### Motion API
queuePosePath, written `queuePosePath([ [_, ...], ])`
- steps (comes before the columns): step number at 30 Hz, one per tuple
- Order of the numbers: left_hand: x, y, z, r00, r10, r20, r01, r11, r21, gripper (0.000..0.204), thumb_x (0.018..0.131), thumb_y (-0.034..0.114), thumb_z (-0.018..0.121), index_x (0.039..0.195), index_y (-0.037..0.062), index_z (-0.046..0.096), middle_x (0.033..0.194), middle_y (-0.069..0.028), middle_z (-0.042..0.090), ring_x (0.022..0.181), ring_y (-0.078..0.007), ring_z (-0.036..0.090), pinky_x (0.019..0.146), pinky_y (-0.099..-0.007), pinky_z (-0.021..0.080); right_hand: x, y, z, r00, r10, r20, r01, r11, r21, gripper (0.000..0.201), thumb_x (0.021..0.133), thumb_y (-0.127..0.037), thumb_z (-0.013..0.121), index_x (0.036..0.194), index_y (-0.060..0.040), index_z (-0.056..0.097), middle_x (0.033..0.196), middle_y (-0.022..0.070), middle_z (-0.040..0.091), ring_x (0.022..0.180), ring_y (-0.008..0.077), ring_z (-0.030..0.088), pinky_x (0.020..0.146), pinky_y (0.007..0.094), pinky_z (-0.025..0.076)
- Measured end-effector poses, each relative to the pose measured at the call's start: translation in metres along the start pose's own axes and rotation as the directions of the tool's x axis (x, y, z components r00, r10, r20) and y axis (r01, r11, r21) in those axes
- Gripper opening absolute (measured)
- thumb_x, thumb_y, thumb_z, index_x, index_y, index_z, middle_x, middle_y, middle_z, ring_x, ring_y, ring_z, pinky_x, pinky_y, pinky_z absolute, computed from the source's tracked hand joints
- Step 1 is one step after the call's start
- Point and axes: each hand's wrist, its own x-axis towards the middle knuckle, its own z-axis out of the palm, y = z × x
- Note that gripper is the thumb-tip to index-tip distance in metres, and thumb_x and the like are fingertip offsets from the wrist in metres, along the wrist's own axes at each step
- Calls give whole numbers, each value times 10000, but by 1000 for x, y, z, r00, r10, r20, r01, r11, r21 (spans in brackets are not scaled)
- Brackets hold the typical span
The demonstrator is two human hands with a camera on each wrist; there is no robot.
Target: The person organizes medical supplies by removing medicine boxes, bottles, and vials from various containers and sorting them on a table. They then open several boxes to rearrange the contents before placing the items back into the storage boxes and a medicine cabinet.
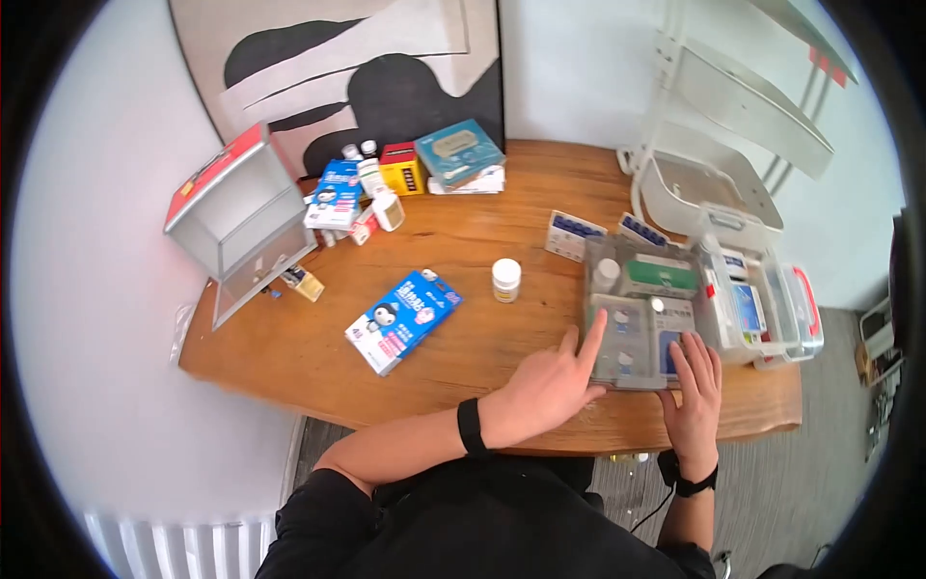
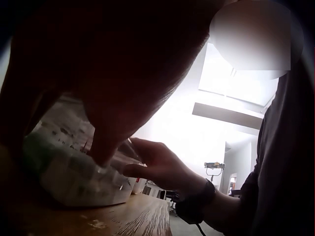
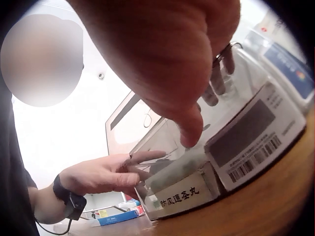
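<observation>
A clear plastic box lies near the front edge of the table, packed with medicine packets. Inside show a green-and-white box, a white bottle and a white carton with a barcode. My left hand touches the box's left front corner, index finger stretched over its top and thumb low at the side in the right wrist view. At the front right, my right hand rests straight fingers on the top, its thumb by the front edge.
A white bottle and a blue patch box are left of the box. Right of it stands an open clear bin; behind, a white tiered rack. An empty red-topped case and several medicines are at the back left.
</observation>
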Motion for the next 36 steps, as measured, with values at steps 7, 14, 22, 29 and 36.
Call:
queuePosePath([
  [7,-87,-41,-34,955,136,-263,-131,991,37,796,939,332,824,1541,-40,461,1223,-232,682,977,-411,708,839,-465,593,-19,-22,7,999,24,-48,-22,998,51,748,765,-3,834,1475,-13,598,1573,204,575,1489,427,506,1267,607,339],
  [14,-184,-116,-53,961,-139,-238,148,989,20,326,944,358,822,841,88,671,789,-80,672,736,-317,687,637,-418,546,-30,-99,41,983,-183,22,162,916,367,342,760,-144,922,1042,-56,750,1086,127,749,983,358,731,862,472,586],
  [22,-210,-179,-77,962,36,-269,-21,998,59,403,874,269,887,676,134,563,636,-28,574,577,-234,616,526,-370,474,-4,-134,96,936,-121,331,19,955,297,349,737,-181,966,785,-94,632,762,79,596,637,300,631,561,413,497],
  [29,-207,-185,-79,964,99,-248,-99,995,14,405,875,253,887,674,136,556,634,-20,567,563,-216,606,530,-347,477,-9,-136,102,960,-134,244,81,973,215,326,770,-80,896,742,-93,571,714,94,547,594,326,589,538,441,449],
  [36,-213,-184,-74,954,105,-280,-105,994,17,400,893,273,878,677,130,573,629,-37,585,553,-237,615,503,-366,470,-11,-141,104,988,-75,137,49,982,183,333,799,-98,885,709,-85,565,674,84,552,583,317,593,529,437,449],
])
